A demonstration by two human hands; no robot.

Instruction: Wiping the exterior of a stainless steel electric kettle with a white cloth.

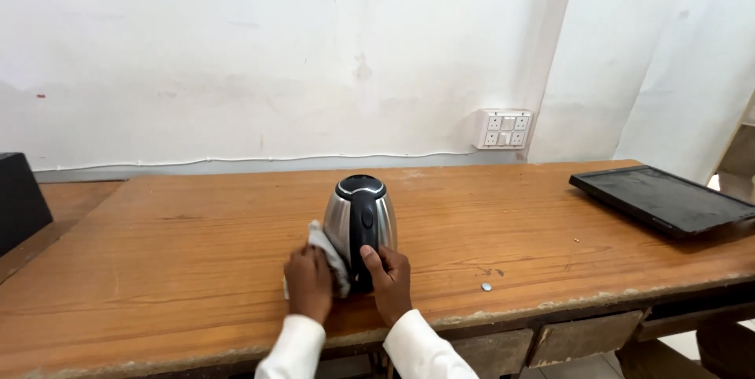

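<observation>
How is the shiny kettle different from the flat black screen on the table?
The kettle stands upright near the middle of the table; the screen lies flat at the far right end. The kettle is rounded, silver with a black lid and handle; the screen is a thin, all-dark rectangle. The left hand presses a cloth to the kettle and the right hand touches its handle; nothing touches the screen. Both rest on the same table.

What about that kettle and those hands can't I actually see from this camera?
- Head view: the far side and spout of the kettle are turned away, hidden by its own body.
- Its base is covered by the left hand, the cloth and the right hand.
- The black box is cut off by the left edge.
- The small round thing on the table is too small to identify.
</observation>
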